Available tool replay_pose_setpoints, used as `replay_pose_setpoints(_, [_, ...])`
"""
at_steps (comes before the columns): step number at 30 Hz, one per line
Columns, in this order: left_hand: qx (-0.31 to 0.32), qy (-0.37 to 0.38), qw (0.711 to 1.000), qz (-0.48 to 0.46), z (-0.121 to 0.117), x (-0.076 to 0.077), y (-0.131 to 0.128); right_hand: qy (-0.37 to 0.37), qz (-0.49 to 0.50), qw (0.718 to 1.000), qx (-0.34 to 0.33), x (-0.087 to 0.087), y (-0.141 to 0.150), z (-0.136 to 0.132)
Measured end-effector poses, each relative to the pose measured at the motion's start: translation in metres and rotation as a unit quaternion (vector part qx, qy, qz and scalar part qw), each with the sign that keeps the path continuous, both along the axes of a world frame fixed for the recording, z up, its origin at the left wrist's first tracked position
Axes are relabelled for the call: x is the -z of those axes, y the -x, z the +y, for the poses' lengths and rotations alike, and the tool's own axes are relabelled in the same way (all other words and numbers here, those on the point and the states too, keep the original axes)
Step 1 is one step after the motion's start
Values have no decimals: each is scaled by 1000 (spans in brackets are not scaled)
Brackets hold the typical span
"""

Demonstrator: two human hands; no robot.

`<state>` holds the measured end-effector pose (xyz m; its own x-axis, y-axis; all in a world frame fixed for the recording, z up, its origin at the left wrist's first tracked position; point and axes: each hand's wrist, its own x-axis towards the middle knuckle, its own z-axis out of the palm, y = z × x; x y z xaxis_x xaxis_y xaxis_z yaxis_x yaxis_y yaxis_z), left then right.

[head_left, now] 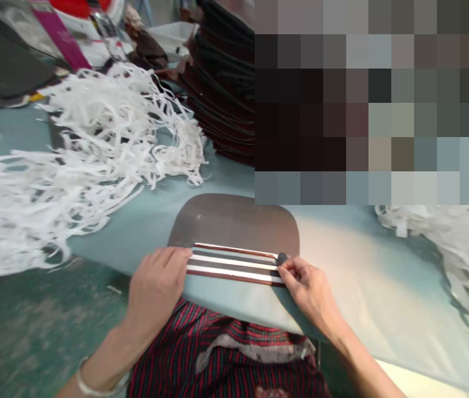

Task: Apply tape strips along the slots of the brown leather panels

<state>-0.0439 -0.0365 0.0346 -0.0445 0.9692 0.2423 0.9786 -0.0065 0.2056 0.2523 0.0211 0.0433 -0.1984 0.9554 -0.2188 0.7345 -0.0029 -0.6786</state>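
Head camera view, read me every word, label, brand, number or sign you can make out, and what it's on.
No readable text.
The brown panel and the striped piece between the left hand and right hand show no lettering.
The magenta band at upper left is too blurred to tell.
Upper right is pixelated; nothing there can be read.

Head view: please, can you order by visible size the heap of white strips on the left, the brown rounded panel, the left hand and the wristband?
1. Heap of white strips
2. Brown rounded panel
3. Left hand
4. Wristband
Apparent size only.
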Motion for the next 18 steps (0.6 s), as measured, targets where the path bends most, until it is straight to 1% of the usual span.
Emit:
replay_pose_setpoints(2, [29,-19,999,42,-6,5,0,-4,0,1000,6,0,0,0])
replay_pose_setpoints(4, [54,-16,996,69,-11,8,0,-9,0,1000,11,1,-1,0])
replay_pose_setpoints(7, [72,0,991,109,-19,7,-6,-11,-4,1000,16,3,0,0])
replay_pose_setpoints(12, [65,30,984,163,-28,1,-22,-27,-35,999,26,5,3,1])
replay_pose_setpoints(18, [29,19,985,171,-27,0,-36,-42,-64,997,33,3,7,2])
